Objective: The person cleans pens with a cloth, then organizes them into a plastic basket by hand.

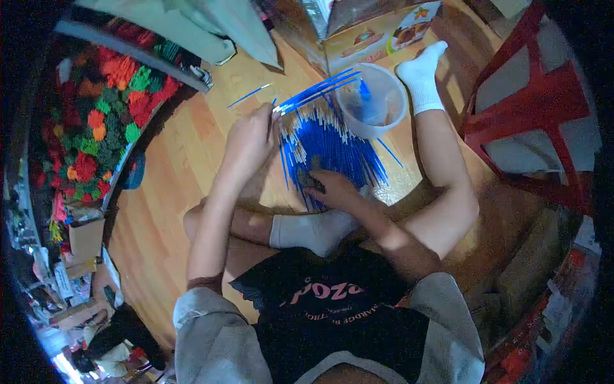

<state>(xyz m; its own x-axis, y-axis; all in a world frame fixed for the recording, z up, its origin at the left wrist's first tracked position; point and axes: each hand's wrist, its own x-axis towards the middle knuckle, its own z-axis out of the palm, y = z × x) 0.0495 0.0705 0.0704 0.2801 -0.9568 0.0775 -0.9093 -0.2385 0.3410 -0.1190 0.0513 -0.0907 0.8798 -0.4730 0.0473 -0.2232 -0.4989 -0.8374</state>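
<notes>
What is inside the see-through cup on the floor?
Something blue stands in the clear cup, like the blue sticks piled beside it. The cup's bottom is blurred, so whether anything else lies there cannot be told.

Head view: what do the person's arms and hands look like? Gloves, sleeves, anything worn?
No gloves: the left hand and right hand are bare, and the arms are uncovered up to loose grey short sleeves. No watch or band shows at either wrist.

Red stool (531,109) right; printed cardboard box (377,35) ahead; coloured pompom tray (102,121) left; wooden floor (173,185).
</notes>
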